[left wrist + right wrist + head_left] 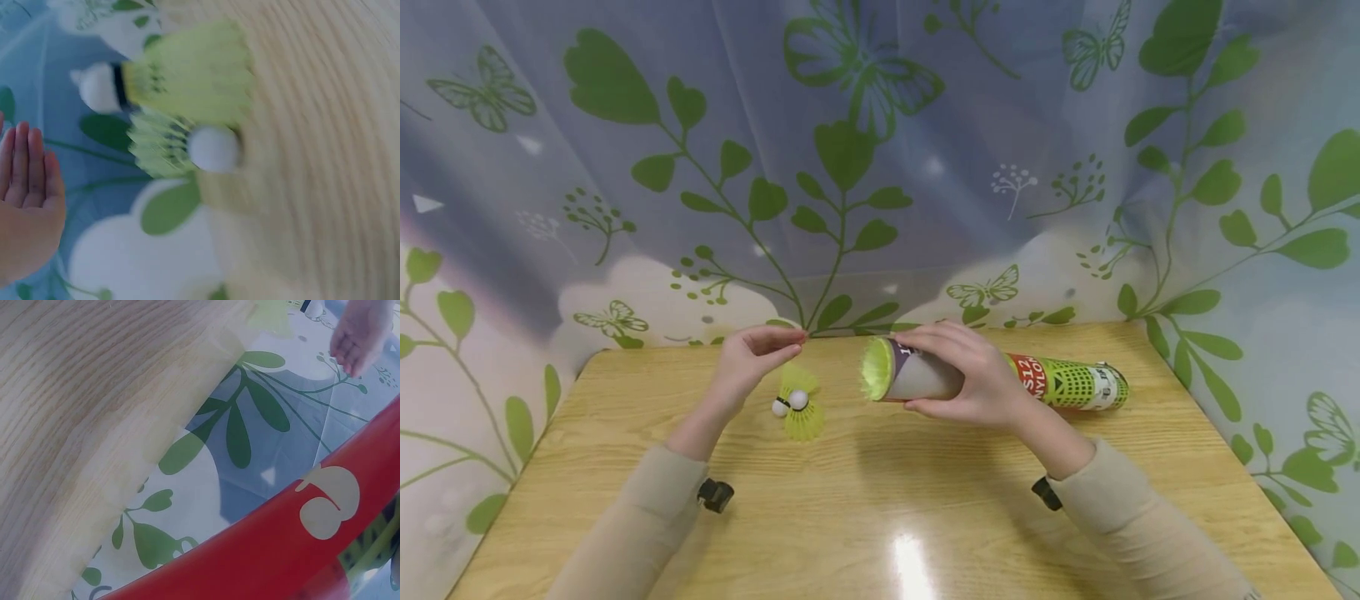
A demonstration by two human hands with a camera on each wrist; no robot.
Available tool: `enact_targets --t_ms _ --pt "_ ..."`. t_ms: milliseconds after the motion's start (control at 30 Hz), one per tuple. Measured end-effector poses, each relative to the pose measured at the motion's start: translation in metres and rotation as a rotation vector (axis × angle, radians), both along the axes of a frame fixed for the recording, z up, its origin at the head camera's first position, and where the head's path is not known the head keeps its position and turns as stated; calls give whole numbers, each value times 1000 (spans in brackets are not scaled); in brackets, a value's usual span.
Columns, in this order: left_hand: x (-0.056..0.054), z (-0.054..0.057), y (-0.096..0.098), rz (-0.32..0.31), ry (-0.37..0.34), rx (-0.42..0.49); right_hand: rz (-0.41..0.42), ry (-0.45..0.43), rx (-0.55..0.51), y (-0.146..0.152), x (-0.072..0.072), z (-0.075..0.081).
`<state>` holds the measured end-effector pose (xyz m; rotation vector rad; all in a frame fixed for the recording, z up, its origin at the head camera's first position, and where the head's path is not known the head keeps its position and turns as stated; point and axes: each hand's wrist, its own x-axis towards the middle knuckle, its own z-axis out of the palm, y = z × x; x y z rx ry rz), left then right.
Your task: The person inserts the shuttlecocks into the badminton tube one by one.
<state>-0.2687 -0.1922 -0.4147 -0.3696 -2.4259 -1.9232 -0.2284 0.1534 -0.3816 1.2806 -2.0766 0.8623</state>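
Note:
My right hand [973, 375] grips a long shuttlecock tube [1075, 383] from above, with fingers over its far side and thumb on the near side. The tube lies sideways, its left end tilted toward me, and yellow-green shuttlecock skirts [876, 371] fill that end. In the right wrist view the red side of the tube [269, 540] crosses the lower right. My left hand [748, 362] is raised, holding nothing, its fingers extended in the left wrist view [31, 194]. Below its fingertips lie two yellow shuttlecocks [805, 422] with white heads, overlapping each other on the table.
The wooden table [775, 525] reaches back to a patterned curtain [880, 208] with green leaves and butterflies, which also hangs at both sides. Dark wrist camera mounts [715, 495] sit by both beige sleeves.

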Motion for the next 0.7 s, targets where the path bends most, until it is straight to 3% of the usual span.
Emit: enact_targets --t_ms 367,700 --pt "-19 -36 -24 85 61 -217 -11 -12 9 2 2 -2" --pt "-36 -58 -41 31 41 -265 -5 -19 9 3 2 -2"
